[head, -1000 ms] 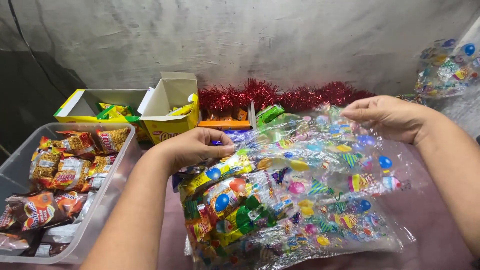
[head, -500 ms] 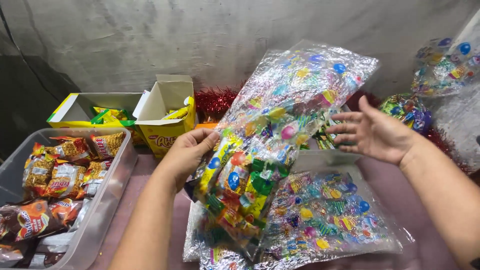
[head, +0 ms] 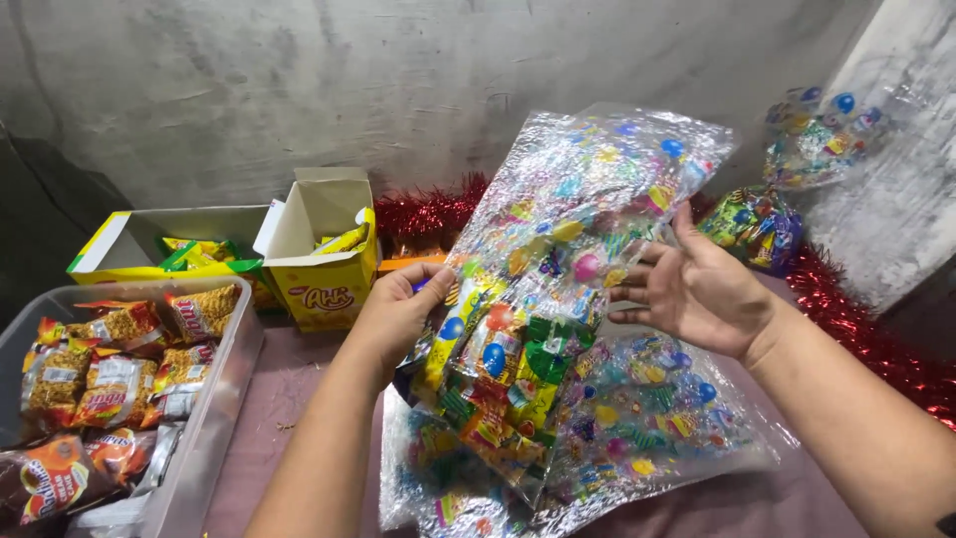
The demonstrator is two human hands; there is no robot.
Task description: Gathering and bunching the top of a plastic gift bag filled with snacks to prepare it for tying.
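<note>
The left hand pinches the candy bag at its left edge and lifts it upright over more bags on the table, while the right hand, fingers spread, supports its back so it does not flop.

- The left forearm rises bare from the bottom edge, angled up and slightly rightward, wrist straight.
- The left hand shows its back to the camera, fingers curled over and thumb tucked forward, pinched shut in a grip at its fingertips.
- The right forearm enters from the lower right corner, slanting up and leftward.
- The right hand is spread, palm facing left, fingers splayed and loosely bent, thumb pointing up.
</note>
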